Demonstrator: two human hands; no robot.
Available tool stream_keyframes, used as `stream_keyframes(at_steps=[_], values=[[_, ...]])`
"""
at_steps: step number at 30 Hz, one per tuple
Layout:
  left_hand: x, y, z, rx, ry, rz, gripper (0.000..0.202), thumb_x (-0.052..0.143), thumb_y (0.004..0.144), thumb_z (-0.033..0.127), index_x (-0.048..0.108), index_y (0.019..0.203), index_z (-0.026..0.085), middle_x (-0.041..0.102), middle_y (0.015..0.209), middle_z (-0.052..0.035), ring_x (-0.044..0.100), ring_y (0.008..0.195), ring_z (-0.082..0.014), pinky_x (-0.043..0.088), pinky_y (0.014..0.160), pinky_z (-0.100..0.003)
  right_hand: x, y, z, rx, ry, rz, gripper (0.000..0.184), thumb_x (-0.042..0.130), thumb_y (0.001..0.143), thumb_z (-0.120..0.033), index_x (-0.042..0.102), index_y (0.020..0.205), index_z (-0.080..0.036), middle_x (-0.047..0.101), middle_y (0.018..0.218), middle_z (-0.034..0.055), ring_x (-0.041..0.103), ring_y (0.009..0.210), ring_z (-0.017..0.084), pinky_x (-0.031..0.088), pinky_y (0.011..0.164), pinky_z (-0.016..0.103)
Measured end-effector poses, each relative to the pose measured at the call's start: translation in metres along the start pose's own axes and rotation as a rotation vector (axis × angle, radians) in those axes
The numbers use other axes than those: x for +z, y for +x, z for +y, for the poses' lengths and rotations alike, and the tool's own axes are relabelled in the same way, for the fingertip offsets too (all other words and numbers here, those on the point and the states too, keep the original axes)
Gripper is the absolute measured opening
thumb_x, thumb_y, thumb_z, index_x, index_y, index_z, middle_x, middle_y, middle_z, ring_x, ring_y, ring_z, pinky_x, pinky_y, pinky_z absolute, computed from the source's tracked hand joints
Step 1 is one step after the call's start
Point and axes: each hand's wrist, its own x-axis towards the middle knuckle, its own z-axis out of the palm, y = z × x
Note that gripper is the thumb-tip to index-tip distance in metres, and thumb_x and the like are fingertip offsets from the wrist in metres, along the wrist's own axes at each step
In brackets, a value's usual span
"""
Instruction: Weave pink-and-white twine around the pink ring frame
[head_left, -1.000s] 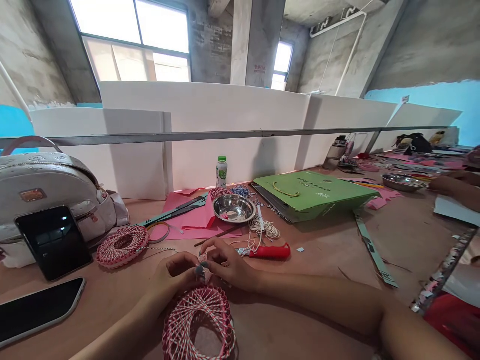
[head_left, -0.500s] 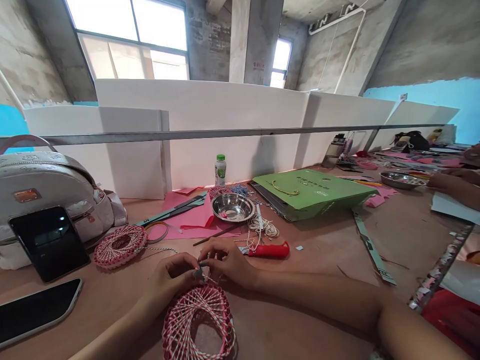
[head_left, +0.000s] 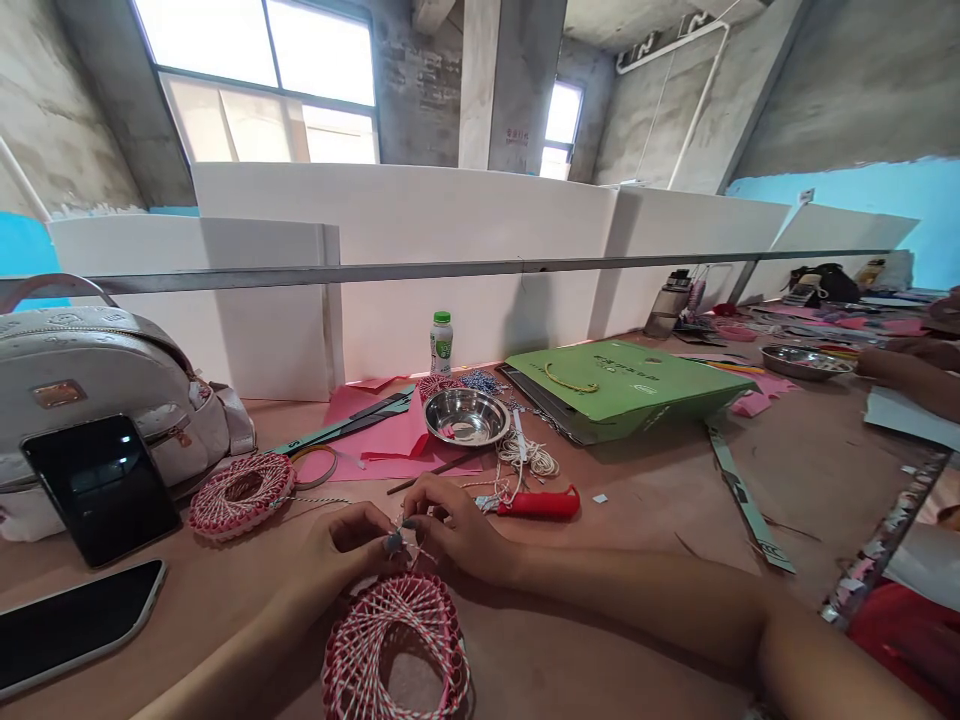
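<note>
A pink ring wound with red-and-white twine (head_left: 396,645) lies on the brown table (head_left: 810,470) just in front of me. Both my hands meet at its far edge. My left hand (head_left: 335,553) is closed in a pinch on the twine, thumb and fingertips together. My right hand (head_left: 453,527) is also pinched on the twine right beside it, fingers curled. A second wound ring (head_left: 241,494) lies to the left.
Two phones (head_left: 101,487) (head_left: 71,622) and a white bag (head_left: 97,375) sit at left. A steel bowl (head_left: 466,416), red-handled cutter (head_left: 538,503), bottle (head_left: 442,343), pink paper (head_left: 390,432) and green folder (head_left: 622,385) lie beyond. Another person's arm (head_left: 904,372) rests far right.
My hands stay pinched together at the ring's far edge, with only slight finger movement. The view has shifted a little.
</note>
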Motion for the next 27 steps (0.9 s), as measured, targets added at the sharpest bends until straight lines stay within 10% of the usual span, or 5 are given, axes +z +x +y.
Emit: stream_keyframes(at_steps=[27], values=[[0.015, -0.011, 0.011, 0.019, 0.046, 0.187, 0.032, 0.088, 0.069, 0.039, 0.068, 0.073, 0.015, 0.066, 0.071, -0.0012, 0.059, 0.062, -0.0110, 0.044, 0.053, -0.018, 0.001, -0.005, 0.004, -0.290, -0.359, -0.067, 0.006, 0.057, 0.100, -0.019, 0.061, 0.096, -0.019, 0.063, 0.093, 0.0029, 0.058, 0.082, 0.016, 0.043, 0.073, 0.025]])
